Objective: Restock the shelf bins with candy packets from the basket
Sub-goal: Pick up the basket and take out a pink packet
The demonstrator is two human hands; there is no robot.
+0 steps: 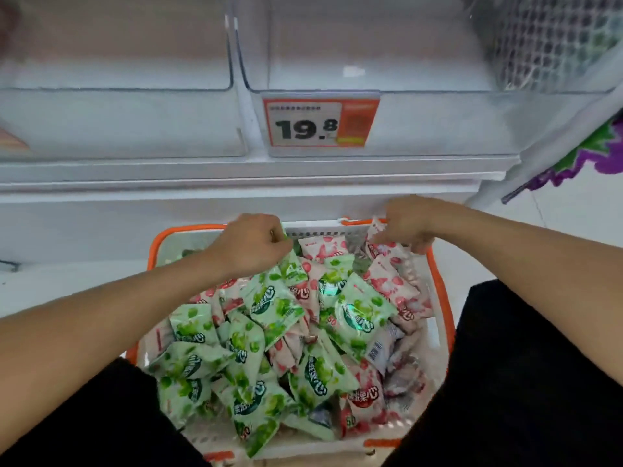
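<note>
Both forearms are bare to the elbow, and black trousers (526,382) cover the legs.

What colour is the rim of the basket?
Orange. The basket rim shows best in the head view, the only view given.

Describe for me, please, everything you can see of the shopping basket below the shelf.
The basket is plastic, with a bright orange rim and pale, perforated walls. It sits upright below the white shelf edge, between the person's dark-clothed legs. It is heaped with green candy packets and pink candy packets, lying jumbled at all angles. The left hand grips a green packet at the far end; the right hand pinches a pink one near the far right corner.
</note>
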